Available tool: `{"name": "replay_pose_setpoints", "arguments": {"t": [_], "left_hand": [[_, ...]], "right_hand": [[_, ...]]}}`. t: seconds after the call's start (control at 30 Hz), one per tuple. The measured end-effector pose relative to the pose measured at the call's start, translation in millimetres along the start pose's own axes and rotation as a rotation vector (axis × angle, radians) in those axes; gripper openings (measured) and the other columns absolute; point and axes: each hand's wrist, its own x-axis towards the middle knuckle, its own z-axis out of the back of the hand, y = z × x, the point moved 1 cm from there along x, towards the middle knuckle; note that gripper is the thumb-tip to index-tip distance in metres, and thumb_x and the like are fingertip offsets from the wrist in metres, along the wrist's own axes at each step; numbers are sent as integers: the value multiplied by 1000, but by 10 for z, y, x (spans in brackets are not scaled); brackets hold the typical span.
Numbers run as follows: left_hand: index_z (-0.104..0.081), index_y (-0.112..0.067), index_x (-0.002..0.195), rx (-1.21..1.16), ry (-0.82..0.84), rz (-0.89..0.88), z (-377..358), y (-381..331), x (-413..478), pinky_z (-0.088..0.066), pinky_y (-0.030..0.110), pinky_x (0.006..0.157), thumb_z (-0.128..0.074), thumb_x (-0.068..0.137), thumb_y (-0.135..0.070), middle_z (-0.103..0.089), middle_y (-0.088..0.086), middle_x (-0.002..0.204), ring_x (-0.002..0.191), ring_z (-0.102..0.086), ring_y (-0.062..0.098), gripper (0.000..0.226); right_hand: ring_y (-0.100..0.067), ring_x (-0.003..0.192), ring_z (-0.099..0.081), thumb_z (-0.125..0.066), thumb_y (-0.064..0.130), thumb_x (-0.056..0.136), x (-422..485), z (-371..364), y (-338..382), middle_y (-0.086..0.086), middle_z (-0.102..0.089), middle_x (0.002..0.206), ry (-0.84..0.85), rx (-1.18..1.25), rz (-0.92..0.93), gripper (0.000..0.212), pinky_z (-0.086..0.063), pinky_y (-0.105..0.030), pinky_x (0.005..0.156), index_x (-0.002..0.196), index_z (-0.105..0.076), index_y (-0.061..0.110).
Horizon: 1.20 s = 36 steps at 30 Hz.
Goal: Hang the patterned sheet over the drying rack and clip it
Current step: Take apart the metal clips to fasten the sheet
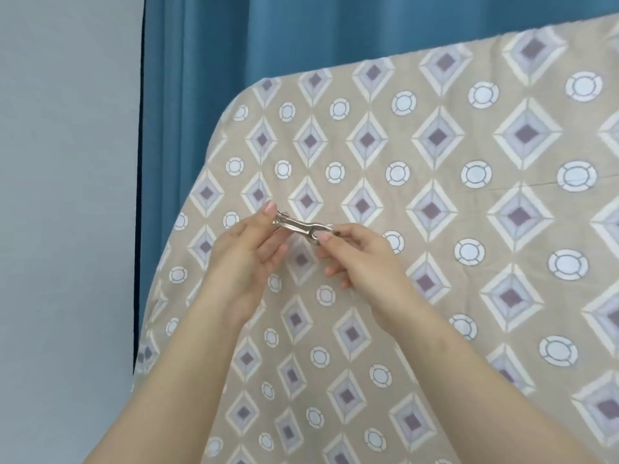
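Note:
The patterned sheet (435,202), beige with purple diamonds and white circles, hangs draped over the drying rack, which is hidden beneath it. Its top edge runs from upper right down to a rounded left corner. In front of the sheet I hold a small metal clip (296,225) between both hands. My left hand (243,259) pinches the clip's left end with thumb and fingertips. My right hand (361,259) pinches its right end. The clip is held apart from the sheet's top edge, well below it.
A blue curtain (268,38) hangs behind the sheet. A pale grey wall (67,195) fills the left side. The sheet's left edge falls down toward the lower left.

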Motion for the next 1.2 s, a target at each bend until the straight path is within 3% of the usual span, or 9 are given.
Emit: {"name": "replay_pose_setpoints", "arguments": {"t": [0.07,0.17,0.33,0.43,0.6,0.8,1.0,1.1,1.2], "left_hand": [[-61,-20,82,-50,20,-38,38,-189,200,-52,22,76,-65,72,-36,-71,-4,85,81,-70,6,20],[-63,-21,81,-86,28,-82,108,-455,506,-51,23,79,-63,84,-31,-71,-3,91,83,-70,8,10],[-63,-19,90,-86,116,-164,180,-769,974,-52,21,75,-63,86,-33,-71,1,102,87,-71,8,15],[-61,-18,86,-111,120,-194,216,-879,1222,-54,21,77,-64,86,-34,-71,1,97,85,-71,8,16],[-58,-17,81,-166,81,-194,288,-1013,1589,-55,22,79,-66,85,-30,-68,0,85,81,-68,10,16],[-59,-16,83,-199,96,-214,266,-1223,1852,-54,18,69,-66,85,-30,-65,1,90,83,-67,10,16],[-59,-17,83,-196,103,-241,225,-1318,2026,-51,18,75,-65,86,-33,-65,1,97,86,-65,7,18],[-57,-17,82,-183,76,-285,217,-1344,2107,-51,17,76,-64,86,-34,-64,-1,96,84,-65,5,19],[-56,-17,81,-143,106,-319,212,-1360,2158,-51,18,78,-63,87,-34,-64,-2,93,85,-64,6,19]], "right_hand": [[-3,49,-50,-60,30,89,201,-99,129,9,-64,70,-47,-39,52,7,-35,-12,44,89,-63,24],[-5,50,-50,-57,26,91,508,-303,370,6,-62,69,-85,-91,171,8,-36,-13,42,86,-63,24],[-5,52,-53,-57,27,90,961,-611,688,17,-58,52,-168,-252,333,15,-43,-27,54,77,-61,31],[-11,65,-55,-56,25,89,1175,-700,773,13,-62,68,-212,-357,401,13,-44,-29,65,79,-62,30],[-1,72,-52,-51,23,91,1428,-763,943,18,-57,76,-329,-616,521,13,-39,-19,64,92,-63,24],[-22,115,-43,-40,24,93,1797,-868,1200,5,-62,115,-516,-1225,676,28,-27,-33,94,109,-63,23],[-27,97,-55,-32,20,93,2074,-962,1264,-1,-66,97,-469,-1419,534,28,-26,-36,88,103,-58,18],[-28,82,-45,-25,20,98,2116,-956,1239,-1,-48,80,-553,-1534,531,24,-24,-38,83,83,-44,16],[-25,81,-35,-20,27,101,2099,-930,1188,-3,-44,85,-580,-1575,550,30,-26,-39,90,88,-45,18]]}}
